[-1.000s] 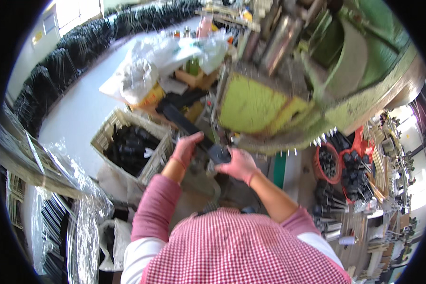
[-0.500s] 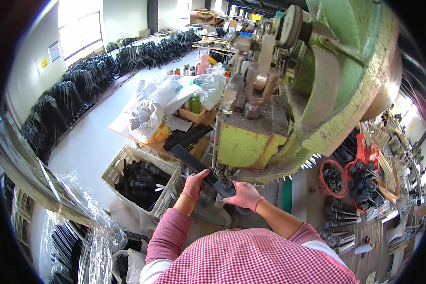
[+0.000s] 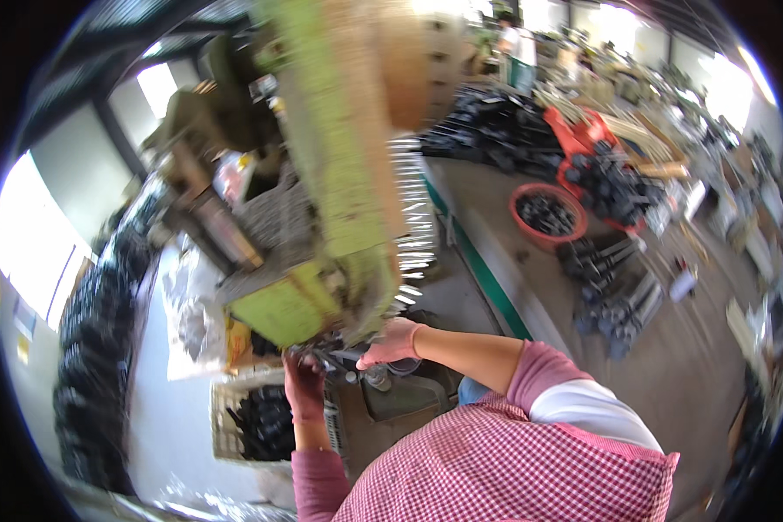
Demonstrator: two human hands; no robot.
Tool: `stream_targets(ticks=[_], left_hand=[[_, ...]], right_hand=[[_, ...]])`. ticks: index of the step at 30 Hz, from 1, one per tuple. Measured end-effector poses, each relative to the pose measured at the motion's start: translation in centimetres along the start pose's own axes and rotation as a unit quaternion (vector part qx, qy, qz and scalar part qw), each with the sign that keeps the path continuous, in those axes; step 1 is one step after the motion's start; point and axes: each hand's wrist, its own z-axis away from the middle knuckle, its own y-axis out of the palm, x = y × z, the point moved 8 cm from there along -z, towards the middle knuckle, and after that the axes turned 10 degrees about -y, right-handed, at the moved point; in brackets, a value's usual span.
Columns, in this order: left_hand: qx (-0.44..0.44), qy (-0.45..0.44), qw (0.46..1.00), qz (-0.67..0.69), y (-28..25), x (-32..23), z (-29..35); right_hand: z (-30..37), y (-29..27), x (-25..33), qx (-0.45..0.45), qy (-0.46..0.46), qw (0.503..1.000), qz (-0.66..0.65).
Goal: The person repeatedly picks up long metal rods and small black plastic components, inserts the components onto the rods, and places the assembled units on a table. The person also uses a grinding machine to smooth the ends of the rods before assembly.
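Observation:
A large green press-like machine, blurred by motion, stands before me. Both my hands, in pink gloves, are under its lower end. My left hand is closed around a dark bar, which is partly hidden by the machine and smeared. At the bar's right end, my right hand has its fingers closed against it. Just below the right hand is a small metal fitting of the machine.
Left of the machine, a cream crate holds black parts. To the right stand a red basket of small dark pieces and a red sack beside black parts. Dark leg assemblies lie on the floor. Far back, a person stands. Black frames line the left wall.
The view has swung to the right, so the machine and crate sit further left. Both hands stay under the machine; the long bar sticking out past my left hand no longer shows clearly.

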Motion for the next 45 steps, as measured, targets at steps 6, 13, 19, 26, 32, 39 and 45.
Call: stream_targets(ticks=[6, 13, 19, 26, 32, 39, 45], left_hand=[[0.017, -0.271, 0.957, -0.102, -3.9, 10.3, 5.1], [0.056, -0.428, 0.885, -0.174, 10.2, 24.5, 3.8], [0.008, -0.306, 0.952, -0.001, 19.4, 29.7, -7.4], [0.201, -0.364, 0.909, -0.014, 34.1, 39.8, -6.9], [0.293, -0.374, 0.826, -0.305, 38.4, 43.7, -5.6], [0.038, -0.47, 0.865, -0.169, 21.2, 39.1, -9.1], [-0.063, -0.475, 0.859, -0.181, 14.3, 37.1, -6.5]], right_hand=[[8.1, -0.5, -8.9, -0.132, 0.119, 0.984, -0.005], [19.0, 1.4, -17.0, -0.101, 0.199, 0.97, -0.099], [27.1, -1.7, -19.4, -0.1, 0.187, 0.973, -0.094], [34.8, -5.9, -25.9, -0.236, 0.228, 0.93, -0.168], [37.1, -12.8, -35.7, -0.503, 0.161, 0.67, -0.521], [47.4, -34.3, -58.2, -0.699, 0.082, 0.53, -0.472], [53.4, -45.4, -67.3, -0.9, 0.157, 0.367, -0.174]])
